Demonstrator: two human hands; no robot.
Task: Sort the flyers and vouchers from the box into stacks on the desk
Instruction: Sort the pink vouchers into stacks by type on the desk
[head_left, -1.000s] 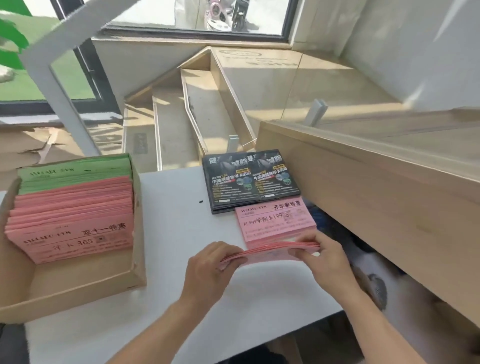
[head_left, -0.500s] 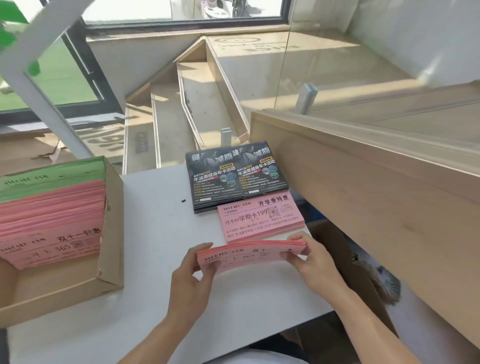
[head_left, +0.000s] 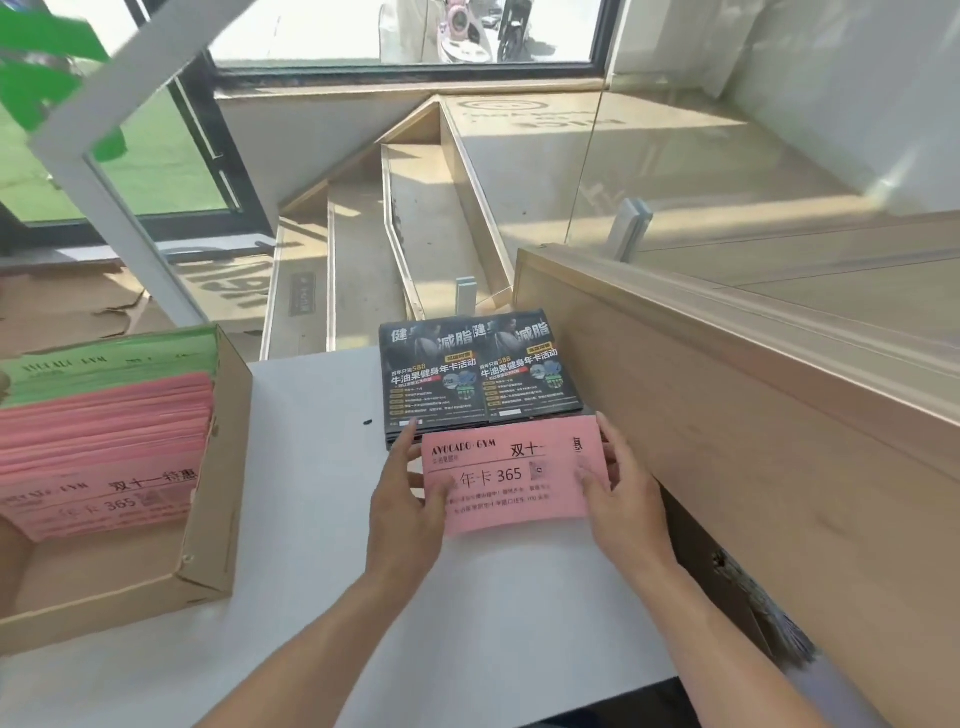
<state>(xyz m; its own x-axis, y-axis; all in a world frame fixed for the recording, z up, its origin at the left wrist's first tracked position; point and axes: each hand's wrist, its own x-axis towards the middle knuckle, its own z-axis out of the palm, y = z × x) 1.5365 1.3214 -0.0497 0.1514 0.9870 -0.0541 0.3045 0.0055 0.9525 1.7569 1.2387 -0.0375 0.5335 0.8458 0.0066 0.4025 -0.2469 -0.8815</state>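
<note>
Left hand (head_left: 410, 499) and right hand (head_left: 621, 493) forward, side by side, fingers extended, forearms converging.

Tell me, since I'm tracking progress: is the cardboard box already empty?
No: the cardboard box still holds pink vouchers with green vouchers behind them.

I'm seeing the cardboard box (head_left: 208, 519) at the tabletop's left edge run out of frame, so its left wall is lost to me. The pink vouchers (head_left: 104, 441) and green sheets (head_left: 114, 364) inside it are cut off there too. My left hand (head_left: 405, 514) and right hand (head_left: 623, 499) cover both sides of the pink voucher stack (head_left: 511, 475), hiding part of its print. Whatever lies under that stack, I can't tell. The small print on the black flyers (head_left: 478, 374) is too fine to read.
</note>
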